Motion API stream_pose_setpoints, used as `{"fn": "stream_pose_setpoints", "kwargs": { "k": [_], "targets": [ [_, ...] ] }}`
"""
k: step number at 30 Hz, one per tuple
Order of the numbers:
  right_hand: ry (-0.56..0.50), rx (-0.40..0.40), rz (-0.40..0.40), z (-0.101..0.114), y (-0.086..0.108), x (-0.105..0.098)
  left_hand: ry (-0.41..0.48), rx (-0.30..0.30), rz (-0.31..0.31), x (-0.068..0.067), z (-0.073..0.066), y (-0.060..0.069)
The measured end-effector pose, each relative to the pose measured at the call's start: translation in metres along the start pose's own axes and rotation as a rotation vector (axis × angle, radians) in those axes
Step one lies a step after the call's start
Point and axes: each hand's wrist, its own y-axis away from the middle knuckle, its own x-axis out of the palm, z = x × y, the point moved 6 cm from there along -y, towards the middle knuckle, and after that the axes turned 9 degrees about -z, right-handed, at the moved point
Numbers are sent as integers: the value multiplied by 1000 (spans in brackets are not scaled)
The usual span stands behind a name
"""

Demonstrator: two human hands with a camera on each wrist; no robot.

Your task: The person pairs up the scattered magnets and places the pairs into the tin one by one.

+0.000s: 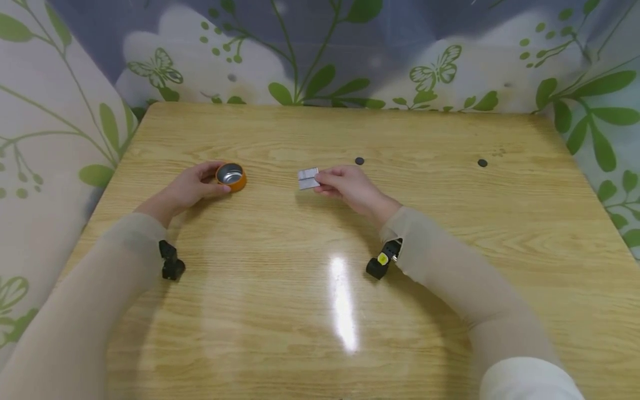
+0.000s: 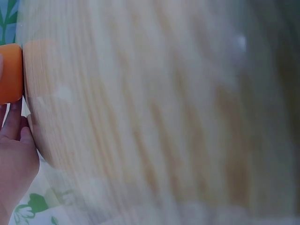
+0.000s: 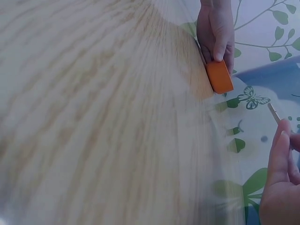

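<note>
An orange cup with a metallic inside stands on the left part of the table; the left hand grips its left side between thumb and fingers. In the left wrist view the orange cup shows at the left edge, above the hand. To the right of the cup, the right hand pinches a small flat silver-grey piece by its right edge. The right wrist view shows that piece edge-on in the fingers, off the table, with the cup beyond.
Two small dark discs lie on the wooden table: one just behind the right hand, the other farther right. Patterned cloth with leaves and butterflies hangs behind the table and at both sides.
</note>
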Motion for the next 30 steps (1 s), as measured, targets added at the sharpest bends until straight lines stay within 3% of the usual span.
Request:
{"fn": "stream_pose_setpoints", "kwargs": {
  "k": [9, 30],
  "targets": [
    [-19, 12, -1, 0, -7, 11, -3, -16, -3, 0, 1, 1],
    [-83, 21, -30, 0, -26, 41, -6, 14, -6, 1, -2, 0]
  ]
}}
